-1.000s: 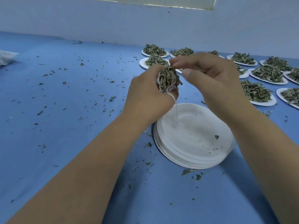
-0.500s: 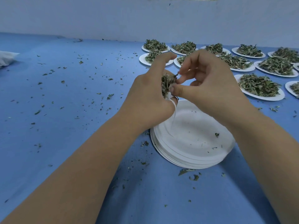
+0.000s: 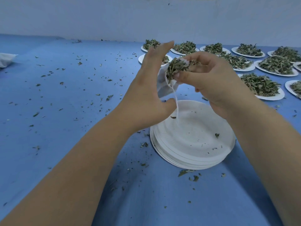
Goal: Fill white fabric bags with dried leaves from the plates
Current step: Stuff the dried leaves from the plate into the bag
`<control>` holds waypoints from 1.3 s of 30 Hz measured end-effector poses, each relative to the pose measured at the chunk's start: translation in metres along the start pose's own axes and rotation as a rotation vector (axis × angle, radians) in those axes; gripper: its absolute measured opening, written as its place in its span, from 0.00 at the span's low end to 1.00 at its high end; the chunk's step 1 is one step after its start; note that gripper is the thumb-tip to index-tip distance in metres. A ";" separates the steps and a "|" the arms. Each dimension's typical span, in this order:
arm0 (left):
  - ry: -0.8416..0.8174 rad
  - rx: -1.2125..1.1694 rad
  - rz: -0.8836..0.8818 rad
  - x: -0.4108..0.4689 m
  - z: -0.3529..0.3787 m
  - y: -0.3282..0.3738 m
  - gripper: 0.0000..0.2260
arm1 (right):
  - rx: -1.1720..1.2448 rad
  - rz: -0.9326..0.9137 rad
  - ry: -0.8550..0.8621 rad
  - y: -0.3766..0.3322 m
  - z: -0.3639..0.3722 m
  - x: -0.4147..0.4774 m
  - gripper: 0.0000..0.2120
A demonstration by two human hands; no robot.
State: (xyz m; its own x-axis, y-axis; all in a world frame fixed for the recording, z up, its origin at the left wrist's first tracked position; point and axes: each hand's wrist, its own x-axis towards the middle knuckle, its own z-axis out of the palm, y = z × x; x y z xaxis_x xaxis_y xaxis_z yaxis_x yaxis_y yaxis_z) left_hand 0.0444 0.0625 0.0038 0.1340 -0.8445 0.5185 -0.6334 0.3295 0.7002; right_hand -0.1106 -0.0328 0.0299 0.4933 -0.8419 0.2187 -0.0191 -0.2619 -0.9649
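Bag (image 3: 162, 82) hangs between both hands over the stack of empty plates (image 3: 187, 160). Left hand (image 3: 146, 92): fingers straight, gripping nothing, palm beside it. Right hand (image 3: 215, 82) pinches the leaf-packed mouth (drawstring (image 3: 176, 105) dangling). I would tamp the leaves (image 3: 176, 67) down before pulling it tight.

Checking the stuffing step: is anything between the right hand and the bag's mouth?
Nothing visible does: the right hand pinches the dried leaves at the mouth of the white fabric bag; the left hand is open beside it.
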 end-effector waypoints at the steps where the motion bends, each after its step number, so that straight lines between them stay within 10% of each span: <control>1: 0.008 -0.003 -0.022 -0.001 -0.002 0.000 0.40 | 0.015 -0.024 0.037 0.001 0.000 -0.001 0.14; 11: 0.263 -0.224 -0.223 0.001 0.005 0.007 0.06 | 0.034 -0.070 -0.006 0.008 0.002 -0.015 0.15; 20: 0.293 -0.165 -0.311 0.003 0.004 0.003 0.06 | 0.160 0.039 -0.311 0.007 -0.006 -0.016 0.06; 39: 0.104 -0.384 -0.224 -0.003 0.010 0.018 0.10 | -0.499 -0.085 0.210 0.008 0.008 -0.014 0.09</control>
State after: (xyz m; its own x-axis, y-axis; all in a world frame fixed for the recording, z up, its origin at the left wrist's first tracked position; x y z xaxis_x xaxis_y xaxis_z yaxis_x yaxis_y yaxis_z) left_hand 0.0251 0.0666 0.0105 0.3240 -0.8722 0.3664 -0.2544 0.2927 0.9217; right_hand -0.1108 -0.0194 0.0184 0.3278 -0.8706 0.3669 -0.4216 -0.4823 -0.7679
